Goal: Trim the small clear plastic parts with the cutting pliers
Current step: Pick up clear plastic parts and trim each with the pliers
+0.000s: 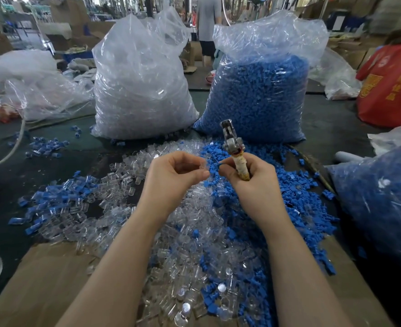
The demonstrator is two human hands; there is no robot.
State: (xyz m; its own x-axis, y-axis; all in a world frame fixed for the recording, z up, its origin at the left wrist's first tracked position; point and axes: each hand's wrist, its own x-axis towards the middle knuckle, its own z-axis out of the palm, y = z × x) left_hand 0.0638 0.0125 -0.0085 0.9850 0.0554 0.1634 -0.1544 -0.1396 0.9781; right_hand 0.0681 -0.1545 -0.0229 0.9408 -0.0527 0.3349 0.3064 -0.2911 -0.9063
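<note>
**Two hands meet over a heap of clear and blue plastic parts**

Far to the left of the fingers, loose blue plastic caps (44, 145) lie scattered on the dark green table (324, 128). The left hand (171, 177) is curled, its thumb and fingertips pinching a small clear plastic part (203, 164) at the fingertips. Below and around both hands spreads the heap of small clear plastic parts (180, 244). Beyond the left fingers stands a large clear bag of clear parts (143, 90). Just right of the pinched part, the right hand (251, 178) grips the cutting pliers with tape-wrapped handles (233, 147), whose metal head points up and away above the fingers; whether the jaws are parted I cannot tell. This hand's fingertips also pinch a small blue piece (221, 164). Beyond the right fingers stands a large clear bag of blue parts (261, 95).
</note>
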